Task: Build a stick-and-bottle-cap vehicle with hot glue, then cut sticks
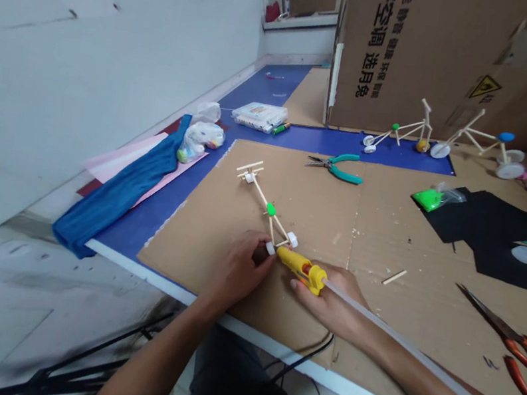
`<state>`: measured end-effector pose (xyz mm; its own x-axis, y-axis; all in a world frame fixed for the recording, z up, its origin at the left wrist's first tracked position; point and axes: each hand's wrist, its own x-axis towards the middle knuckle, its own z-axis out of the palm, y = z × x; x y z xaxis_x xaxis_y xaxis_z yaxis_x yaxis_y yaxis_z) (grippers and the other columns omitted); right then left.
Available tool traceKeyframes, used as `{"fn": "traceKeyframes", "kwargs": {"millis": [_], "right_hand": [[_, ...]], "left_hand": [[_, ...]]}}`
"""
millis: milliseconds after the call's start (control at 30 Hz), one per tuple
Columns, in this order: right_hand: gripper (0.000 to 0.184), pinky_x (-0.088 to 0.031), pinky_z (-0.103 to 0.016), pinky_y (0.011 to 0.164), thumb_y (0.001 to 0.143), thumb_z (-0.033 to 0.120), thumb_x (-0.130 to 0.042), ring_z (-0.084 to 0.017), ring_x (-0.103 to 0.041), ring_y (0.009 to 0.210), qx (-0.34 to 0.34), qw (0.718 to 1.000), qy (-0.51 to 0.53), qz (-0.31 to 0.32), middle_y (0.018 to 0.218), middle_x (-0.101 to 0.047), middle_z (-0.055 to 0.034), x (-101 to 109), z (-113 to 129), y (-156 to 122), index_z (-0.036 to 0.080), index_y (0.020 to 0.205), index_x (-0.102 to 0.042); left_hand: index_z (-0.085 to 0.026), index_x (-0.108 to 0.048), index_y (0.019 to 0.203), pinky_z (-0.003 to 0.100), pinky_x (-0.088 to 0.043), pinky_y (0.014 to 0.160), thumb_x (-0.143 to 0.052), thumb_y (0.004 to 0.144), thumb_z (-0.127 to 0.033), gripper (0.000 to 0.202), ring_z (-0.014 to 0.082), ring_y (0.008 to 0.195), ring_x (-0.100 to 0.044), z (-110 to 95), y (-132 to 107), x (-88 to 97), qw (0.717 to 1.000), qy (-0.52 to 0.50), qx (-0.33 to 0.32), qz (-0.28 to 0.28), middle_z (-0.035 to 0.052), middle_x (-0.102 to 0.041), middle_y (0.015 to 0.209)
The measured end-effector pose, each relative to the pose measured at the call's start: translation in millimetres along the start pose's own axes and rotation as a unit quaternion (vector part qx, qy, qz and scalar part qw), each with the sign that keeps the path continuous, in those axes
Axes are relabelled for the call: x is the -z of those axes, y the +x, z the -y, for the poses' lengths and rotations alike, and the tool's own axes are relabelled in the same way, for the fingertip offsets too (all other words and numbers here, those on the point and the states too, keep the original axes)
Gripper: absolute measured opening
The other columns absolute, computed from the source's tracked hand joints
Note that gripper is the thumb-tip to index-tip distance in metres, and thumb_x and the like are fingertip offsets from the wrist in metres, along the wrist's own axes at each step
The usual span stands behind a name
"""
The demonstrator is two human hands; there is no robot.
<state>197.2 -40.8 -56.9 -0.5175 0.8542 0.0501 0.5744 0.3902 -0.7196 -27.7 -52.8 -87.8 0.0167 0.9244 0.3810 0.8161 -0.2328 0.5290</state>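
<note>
My right hand (pixel 328 296) is wrapped round a yellow hot glue gun (pixel 300 266), with a long clear glue stick (pixel 402 335) running out of its back along my forearm. Its nozzle points left at the near end of a small stick-built tricycle model (pixel 263 197) with a green seat piece and white wheels. Thumb and fingers of my left hand (pixel 247 262) close on the white wheel (pixel 270 248) at the model's near left corner. The nozzle tip lies close to that wheel; whether it touches is too small to tell.
Teal-handled pliers (pixel 336 166) lie on the cardboard sheet (pixel 200 214) beyond the model. Orange-handled scissors (pixel 512 340) and a short stick (pixel 394 277) are on the right. Two finished-looking stick tricycles (pixel 401 129) stand before a large carton (pixel 449 53). A blue cloth (pixel 122 194) hangs over the left edge.
</note>
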Motion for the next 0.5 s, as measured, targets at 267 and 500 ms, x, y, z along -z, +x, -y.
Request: {"fn": "traceKeyframes", "kwargs": {"millis": [267, 500], "right_hand": [[0.023, -0.037, -0.025, 0.058, 0.090, 0.041, -0.054, -0.015, -0.061, 0.063, -0.005, 1.000, -0.006, 0.000, 0.072, -0.068, 0.0010, 0.3, -0.3, 0.0, 0.023, 0.084, -0.067], [0.027, -0.038, -0.026, 0.057, 0.090, 0.044, -0.052, -0.016, -0.061, 0.062, -0.016, 1.000, -0.004, -0.006, 0.070, -0.066, 0.0004, -0.9, 0.6, -0.5, 0.023, 0.081, -0.065]], "left_hand": [[-0.022, -0.060, 0.104, 0.035, -0.052, 0.084, -0.066, 0.082, -0.021, 0.023, 0.0194, 0.094, -0.064, 0.5, -0.1, -1.1, 1.000, -0.001, 0.007, 0.005, 0.0036, -0.067, 0.098], [-0.023, -0.059, 0.105, 0.035, -0.052, 0.085, -0.064, 0.082, -0.020, 0.023, 0.0198, 0.094, -0.064, -0.2, 0.7, -0.8, 1.000, -0.005, 0.011, 0.009, 0.0039, -0.067, 0.099]]}}
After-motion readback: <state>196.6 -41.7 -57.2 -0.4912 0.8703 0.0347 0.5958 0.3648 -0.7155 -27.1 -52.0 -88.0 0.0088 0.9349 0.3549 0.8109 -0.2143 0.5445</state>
